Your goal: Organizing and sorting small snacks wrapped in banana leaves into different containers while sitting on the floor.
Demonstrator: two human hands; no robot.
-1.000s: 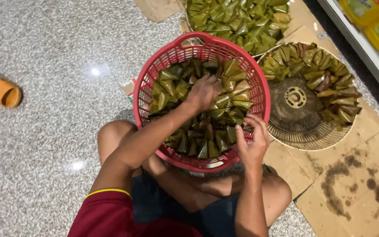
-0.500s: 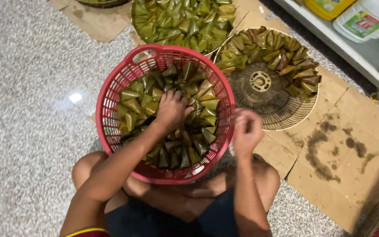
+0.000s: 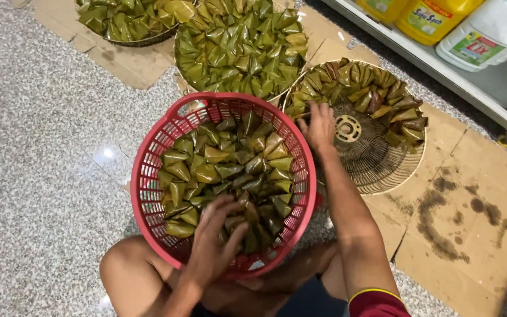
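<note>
My left hand (image 3: 218,235), fingers spread and loose, digs into the leaf-wrapped dumplings (image 3: 230,167) filling the red basket (image 3: 148,199) between my knees, while my right hand (image 3: 319,126), fingers apart and empty, rests on the wire fan guard (image 3: 377,158) ringed with more parcels, just beyond on cardboard (image 3: 465,235).

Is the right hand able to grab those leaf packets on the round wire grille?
Probably yes. The right hand already hovers at the wire grille's edge, beside the leaf packets, with nothing between them.
</note>
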